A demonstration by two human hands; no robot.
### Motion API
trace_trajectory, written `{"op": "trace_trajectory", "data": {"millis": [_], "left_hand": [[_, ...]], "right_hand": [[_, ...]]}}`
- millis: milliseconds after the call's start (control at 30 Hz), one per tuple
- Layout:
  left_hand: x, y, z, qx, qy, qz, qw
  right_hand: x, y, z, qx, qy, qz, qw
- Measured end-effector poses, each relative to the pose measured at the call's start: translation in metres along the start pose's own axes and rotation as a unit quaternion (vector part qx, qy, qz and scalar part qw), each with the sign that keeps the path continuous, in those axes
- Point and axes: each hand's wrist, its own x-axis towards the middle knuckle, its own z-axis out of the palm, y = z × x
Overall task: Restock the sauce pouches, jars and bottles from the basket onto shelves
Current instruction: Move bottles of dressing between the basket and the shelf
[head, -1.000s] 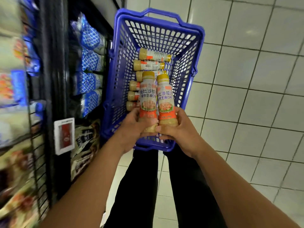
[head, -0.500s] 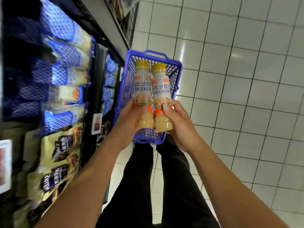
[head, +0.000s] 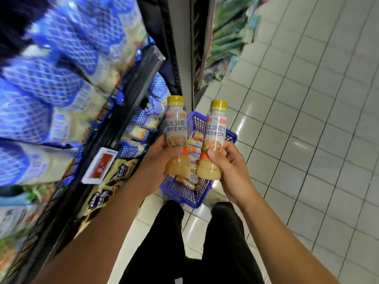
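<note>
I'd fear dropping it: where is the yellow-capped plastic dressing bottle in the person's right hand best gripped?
Round the lower body of the yellow-capped plastic dressing bottle, from its right side, as the right hand does. It is cap up, and its round base fills a curled grip.

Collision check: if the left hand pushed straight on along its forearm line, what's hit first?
Probably the right bottle held by the right hand: the left hand, gripping the left bottle, aims at it across a narrow gap. The basket looks lower; depth unclear.
</note>
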Motion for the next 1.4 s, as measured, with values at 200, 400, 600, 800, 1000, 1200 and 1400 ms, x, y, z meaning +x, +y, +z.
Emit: {"op": "trace_trajectory", "data": {"millis": [200,400,600,800,1000,1200,1400], "left_hand": [[-0.045,0.006,0.006,-0.059,0.071,0.044,0.995],[-0.094,0.002,0.024,-0.122,0.155,0.105,0.975],[-0.159,-0.014,0.021,-0.180,0.266,0.169,0.932],[-0.245,-0.053,0.011,-0.227,0.392,0.227,0.862],[-0.328,-0.110,0.017,-0.282,0.486,0.265,0.783],[-0.413,-0.173,0.034,-0.312,0.553,0.292,0.715],[-0.497,-0.249,0.053,-0.330,0.615,0.300,0.651]], "right_hand": [[-0.007,-0.039,0.013,-0.073,-0.058,0.014,0.996],[-0.018,-0.068,0.027,-0.124,-0.172,0.006,0.977],[-0.039,-0.069,0.050,-0.191,-0.294,0.024,0.936],[-0.082,-0.041,0.091,-0.234,-0.418,0.062,0.876],[-0.148,0.002,0.127,-0.270,-0.531,0.095,0.797],[-0.232,0.053,0.142,-0.303,-0.594,0.120,0.736],[-0.331,0.103,0.144,-0.318,-0.641,0.151,0.682]]}}
